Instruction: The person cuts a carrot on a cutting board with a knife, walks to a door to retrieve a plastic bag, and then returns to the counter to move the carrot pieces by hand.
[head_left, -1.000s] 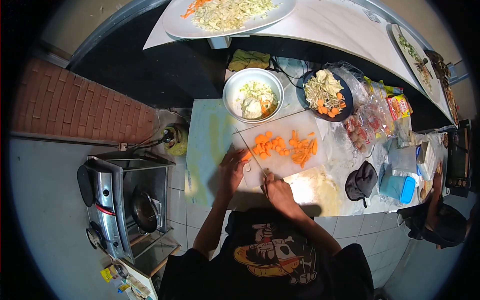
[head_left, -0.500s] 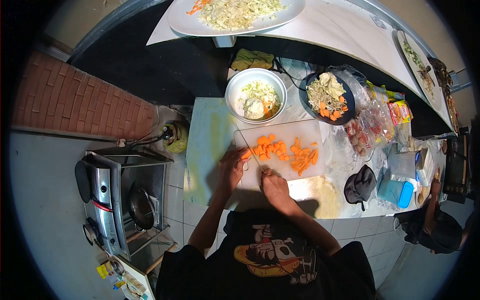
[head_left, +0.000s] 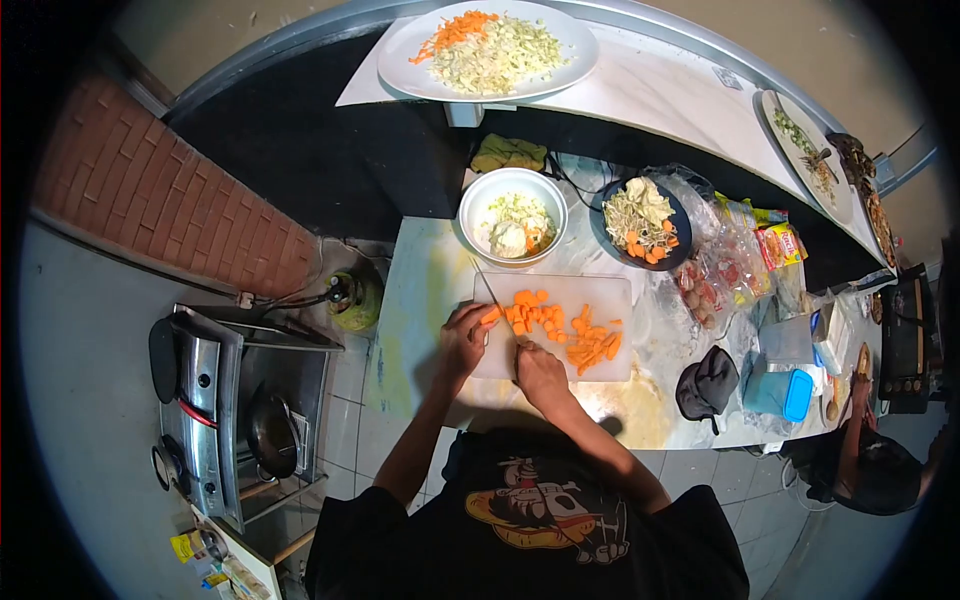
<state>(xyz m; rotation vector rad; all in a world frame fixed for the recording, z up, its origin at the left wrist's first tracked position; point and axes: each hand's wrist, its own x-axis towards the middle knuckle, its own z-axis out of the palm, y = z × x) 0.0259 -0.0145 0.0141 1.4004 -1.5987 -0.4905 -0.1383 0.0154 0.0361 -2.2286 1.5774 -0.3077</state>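
Note:
My right hand (head_left: 541, 374) is closed round the handle of a kitchen knife (head_left: 496, 302), its blade pointing up and to the left across the cutting board (head_left: 610, 292). Bent fingers of my left hand (head_left: 464, 340) hold a piece of carrot (head_left: 490, 316) at the board's left edge, just left of the blade. Right of the knife lie carrot slices (head_left: 535, 314), and further right a heap of longer carrot pieces (head_left: 594, 343). Beyond the board stands a white bowl (head_left: 478, 238) with chopped vegetables and a pale lump in it.
A dark plate (head_left: 684, 232) holds sprouts and carrot slices. Plastic bags (head_left: 722, 262), a black cap (head_left: 707, 384) and a blue-lidded container (head_left: 783, 395) lie to the right. A stove (head_left: 203, 400) stands left. Another person (head_left: 875, 465) is at far right.
The camera view has shifted, so more of the upper shelf shows. My hands keep nearly the same place, knife and carrot still held at the board's left side.

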